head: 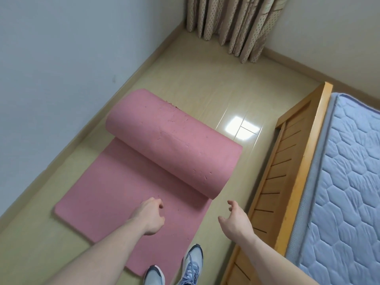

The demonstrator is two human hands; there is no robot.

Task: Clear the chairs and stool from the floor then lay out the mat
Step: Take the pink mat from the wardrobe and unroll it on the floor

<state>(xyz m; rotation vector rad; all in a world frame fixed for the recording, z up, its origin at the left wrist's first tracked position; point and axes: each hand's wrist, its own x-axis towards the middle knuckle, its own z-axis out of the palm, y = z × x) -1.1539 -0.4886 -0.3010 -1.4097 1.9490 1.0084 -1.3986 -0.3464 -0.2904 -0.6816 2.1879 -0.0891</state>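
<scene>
A pink mat lies on the pale floor, its near part flat and its far part still in a thick roll. Scuff marks dot the roll's surface. My left hand hovers over the flat part just short of the roll, fingers loosely curled, holding nothing. My right hand hangs beside the mat's right edge, fingers relaxed and empty. Neither hand touches the mat. No chair or stool is in view.
A wooden bed frame with a blue quilted mattress runs along the right. A grey wall borders the left. Patterned curtains hang in the far corner. My two sneakers stand at the mat's near end.
</scene>
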